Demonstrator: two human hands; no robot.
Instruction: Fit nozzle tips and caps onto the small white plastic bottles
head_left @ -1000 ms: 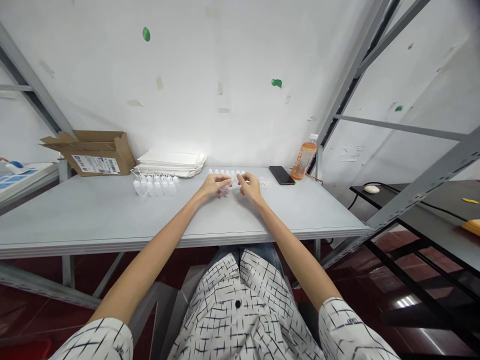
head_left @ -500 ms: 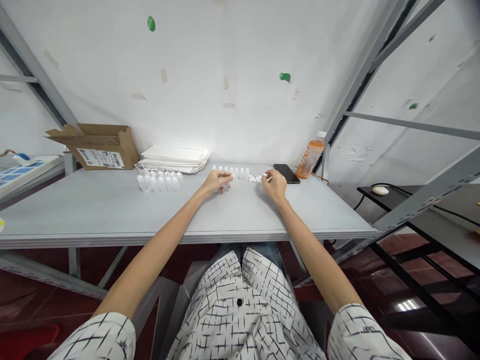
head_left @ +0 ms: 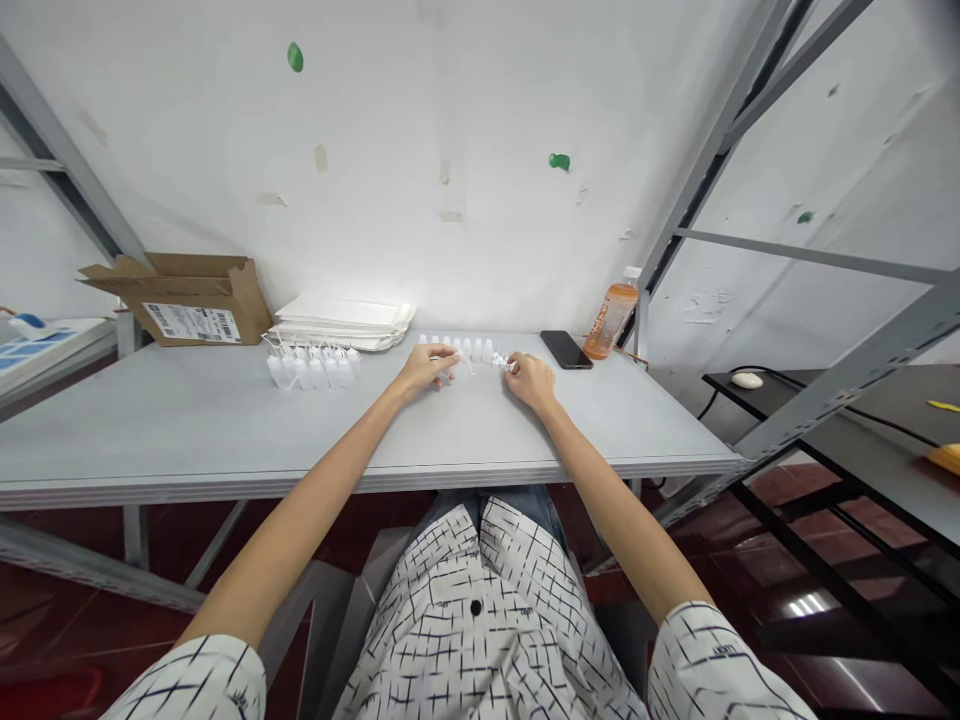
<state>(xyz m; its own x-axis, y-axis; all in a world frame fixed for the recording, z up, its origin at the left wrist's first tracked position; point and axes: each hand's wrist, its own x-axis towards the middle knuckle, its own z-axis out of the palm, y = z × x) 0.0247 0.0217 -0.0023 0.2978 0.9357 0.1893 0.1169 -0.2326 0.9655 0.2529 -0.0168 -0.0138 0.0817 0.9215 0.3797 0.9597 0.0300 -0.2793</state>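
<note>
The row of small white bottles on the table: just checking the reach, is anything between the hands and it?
Nothing visible is. The left hand and right hand are right at the row of small white bottles. The phone lies beyond the row's right end, not between them.

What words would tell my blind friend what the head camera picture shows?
Two bare hands, the left hand and the right hand, reach over a gray table to a row of small white bottles. More white bottles stand nearby, with a black phone and an orange drink bottle farther along.
</note>
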